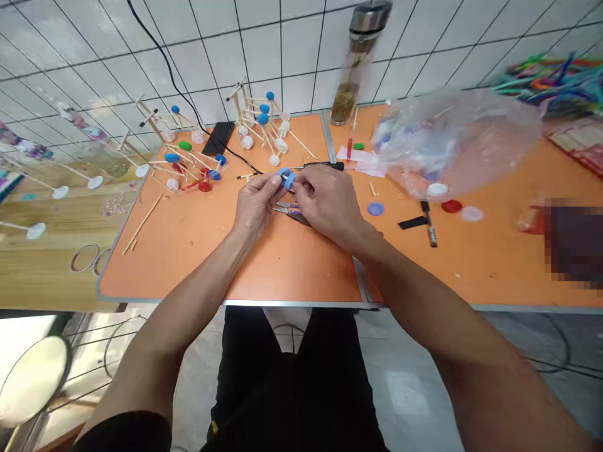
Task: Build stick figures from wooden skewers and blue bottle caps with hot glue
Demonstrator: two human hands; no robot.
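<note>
My left hand pinches a blue bottle cap between thumb and fingers, above the orange table. Something small and pale shows inside the cap's hollow. Right beside it, my right hand is closed, its fingertips at the cap's right edge; what they grip is hidden. Under my hands lies a pair of small thread snips, partly covered by the right hand. A black tool rests just behind my right hand. On the table to the right is a loose blue-violet cap.
Stick frames with caps, one left and one at the back, stand near the tiled wall. A phone lies between them. Further right are a glass bottle, a plastic bag and a craft knife.
</note>
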